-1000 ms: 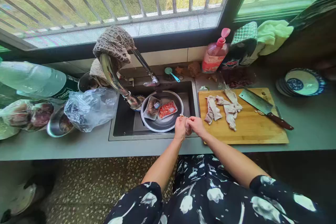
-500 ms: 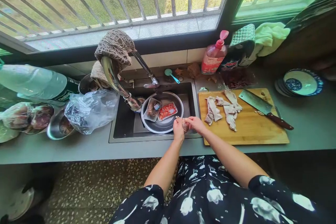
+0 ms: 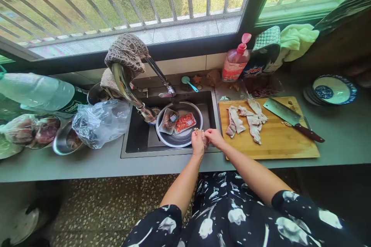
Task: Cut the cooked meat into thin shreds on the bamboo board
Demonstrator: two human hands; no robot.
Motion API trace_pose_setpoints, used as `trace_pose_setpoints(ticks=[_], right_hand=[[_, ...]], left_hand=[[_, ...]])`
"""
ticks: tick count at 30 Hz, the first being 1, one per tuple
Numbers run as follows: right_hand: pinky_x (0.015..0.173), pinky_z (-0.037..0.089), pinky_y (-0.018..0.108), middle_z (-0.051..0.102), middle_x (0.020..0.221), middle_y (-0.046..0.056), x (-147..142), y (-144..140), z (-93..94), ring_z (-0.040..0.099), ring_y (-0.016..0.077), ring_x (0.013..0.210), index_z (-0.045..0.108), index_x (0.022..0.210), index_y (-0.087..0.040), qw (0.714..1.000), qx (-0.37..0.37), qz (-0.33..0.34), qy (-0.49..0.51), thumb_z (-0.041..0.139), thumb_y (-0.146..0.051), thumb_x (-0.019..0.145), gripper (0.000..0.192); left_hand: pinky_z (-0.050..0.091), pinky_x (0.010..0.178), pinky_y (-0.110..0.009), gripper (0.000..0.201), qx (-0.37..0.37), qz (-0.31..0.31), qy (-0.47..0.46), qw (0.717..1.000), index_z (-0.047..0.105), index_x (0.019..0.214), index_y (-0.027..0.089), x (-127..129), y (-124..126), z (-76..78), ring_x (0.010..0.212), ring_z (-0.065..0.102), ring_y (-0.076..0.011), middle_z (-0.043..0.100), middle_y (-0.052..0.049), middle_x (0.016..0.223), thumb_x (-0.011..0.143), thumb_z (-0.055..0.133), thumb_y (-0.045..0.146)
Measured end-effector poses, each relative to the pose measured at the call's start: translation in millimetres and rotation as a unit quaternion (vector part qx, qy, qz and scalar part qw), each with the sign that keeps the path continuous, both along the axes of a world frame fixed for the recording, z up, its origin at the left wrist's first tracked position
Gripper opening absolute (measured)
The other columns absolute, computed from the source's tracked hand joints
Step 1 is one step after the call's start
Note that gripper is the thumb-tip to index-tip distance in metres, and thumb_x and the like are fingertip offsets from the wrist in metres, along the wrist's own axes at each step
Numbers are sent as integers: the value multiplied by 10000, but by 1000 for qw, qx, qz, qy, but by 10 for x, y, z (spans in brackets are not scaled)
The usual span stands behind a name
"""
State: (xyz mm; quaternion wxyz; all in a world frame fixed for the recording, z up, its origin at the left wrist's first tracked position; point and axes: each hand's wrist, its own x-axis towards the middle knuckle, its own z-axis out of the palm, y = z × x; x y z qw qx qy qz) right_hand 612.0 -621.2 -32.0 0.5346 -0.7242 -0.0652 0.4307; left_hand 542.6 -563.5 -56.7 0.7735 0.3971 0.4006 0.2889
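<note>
The left hand and right hand, a second ago pressed together around the piece of meat, have shifted slightly left, nearer the sink's basin.

Hands: two, left hand and right hand; meat strips on the cutting board: about four, overlapping, exact count unclear; cleaver: one; trays in the metal basin: two; pump bottle: one; large clear bottle: one; plastic bag: one
</note>
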Motion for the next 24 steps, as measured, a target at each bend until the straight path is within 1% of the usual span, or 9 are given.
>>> trace_pose_setpoints(ticks=[3, 5, 8, 11, 13, 16, 18, 22, 24], right_hand=[[358, 267, 168, 482, 458, -47, 40, 5, 48, 372, 51, 362, 489, 583, -161, 997, 48, -9, 66, 536, -371, 602, 216], [367, 280, 165, 504, 487, -35, 82, 7, 102, 394, 51, 376, 506, 604, -154, 994, 66, 14, 85, 534, -398, 616, 246], [371, 287, 167, 476, 451, -45, 131, 8, 174, 382, 50, 371, 506, 578, -149, 994, 58, 62, 74, 556, -353, 598, 211], [371, 280, 171, 448, 420, -59, 142, 11, 193, 362, 51, 362, 473, 545, -159, 994, 49, 75, 62, 529, -282, 576, 139], [375, 266, 170, 426, 409, -67, 132, 16, 170, 347, 50, 365, 463, 531, -162, 997, 31, 64, 24, 491, -259, 573, 110], [399, 259, 161, 427, 428, -64, 111, 30, 106, 357, 50, 412, 479, 511, -154, 995, -1, 54, -80, 482, -242, 562, 102], [407, 259, 158, 444, 448, -57, 100, 42, 72, 366, 50, 433, 481, 504, -153, 994, -6, 46, -100, 485, -244, 566, 111], [370, 239, 167, 438, 446, -55, 101, 54, 75, 338, 46, 375, 475, 557, -160, 998, 30, 0, 53, 482, -316, 624, 170], [376, 253, 166, 461, 472, -50, 121, 48, 103, 355, 43, 380, 495, 606, -153, 991, 69, 3, 113, 530, -367, 628, 218]], left_hand=[[373, 542, -197, 355, -33, -23, -15, 999, 426, 757, 165, -8, 32, -16, 519, 478, -71, 495, 40, 617, 673, 617, 452], [375, 542, -197, 355, -46, -29, -25, 998, 429, 742, 162, -11, 51, -15, 519, 481, -71, 495, 39, 610, 667, 625, 448], [384, 566, -198, 354, -64, -31, -39, 997, 441, 740, 155, -6, 59, 22, 547, 496, -70, 508, 33, 634, 648, 651, 424], [396, 588, -208, 357, -82, -43, -50, 994, 451, 752, 151, 5, 50, 79, 568, 512, -76, 525, 24, 658, 637, 665, 413], [400, 591, -213, 369, -91, -50, -49, 993, 454, 751, 149, 9, 43, 106, 567, 516, -79, 528, 22, 656, 627, 673, 419], [403, 596, -211, 387, -103, -53, -47, 992, 453, 748, 149, 10, 38, 120, 564, 514, -75, 527, 24, 650, 608, 688, 423], [406, 599, -209, 391, -109, -54, -50, 991, 450, 749, 149, 11, 39, 125, 569, 516, -74, 529, 24, 656, 605, 692, 422], [417, 595, -228, 402, -124, -74, -51, 988, 449, 763, 155, 17, 53, 164, 566, 528, -87, 538, 14, 661, 618, 672, 456], [422, 587, -238, 417, -136, -92, -48, 985, 451, 778, 157, 17, 70, 198, 560, 534, -95, 549, 5, 665, 622, 660, 482]])
